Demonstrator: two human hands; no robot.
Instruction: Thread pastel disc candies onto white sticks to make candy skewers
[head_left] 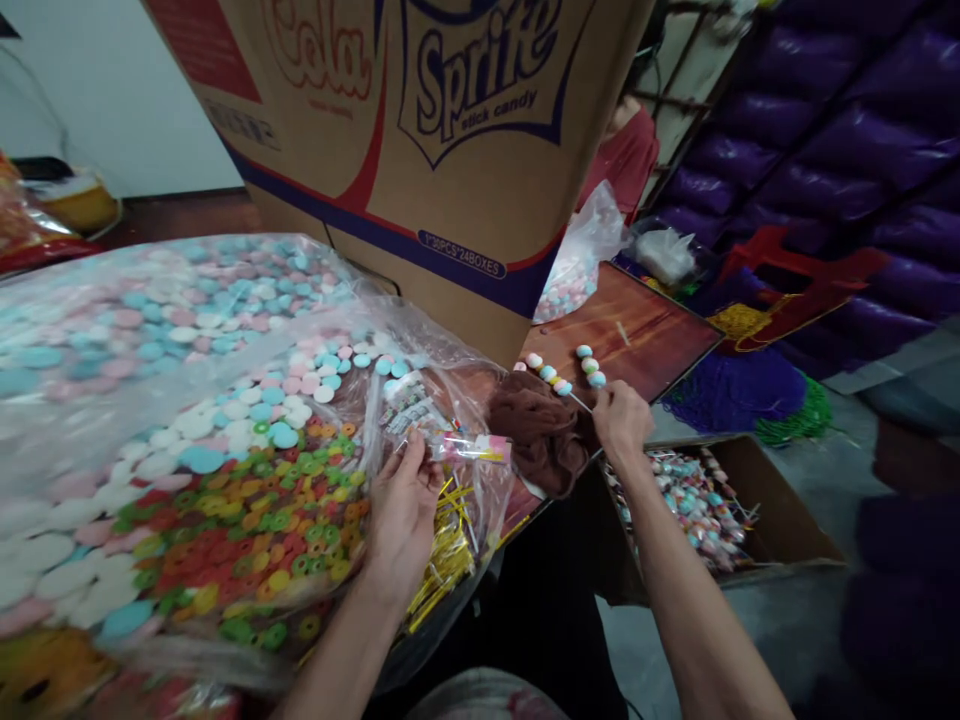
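Note:
My left hand (409, 500) pinches a small clear wrapper (474, 448) with pink and yellow print between thumb and fingers. It is over the edge of a large clear plastic sheet. My right hand (624, 425) is closed at the stick end of a candy skewer (551, 377) strung with pastel and yellow pieces. A second candy skewer (589, 366) reaches up from beside my right fingers; whether they grip it too, I cannot tell. Below and left of the skewers lies a crumpled brown cloth (540, 440). Gold twist ties (442, 560) are bunched under my left hand.
Pastel candies (187, 320) and ring-shaped gummies (255, 530) spread across the left. A tall cardboard carton (390, 170) stands behind them on the wooden table (637, 330). An open box (787, 520) of wrapped skewers sits at lower right. A person in a red top (630, 155) is partly hidden.

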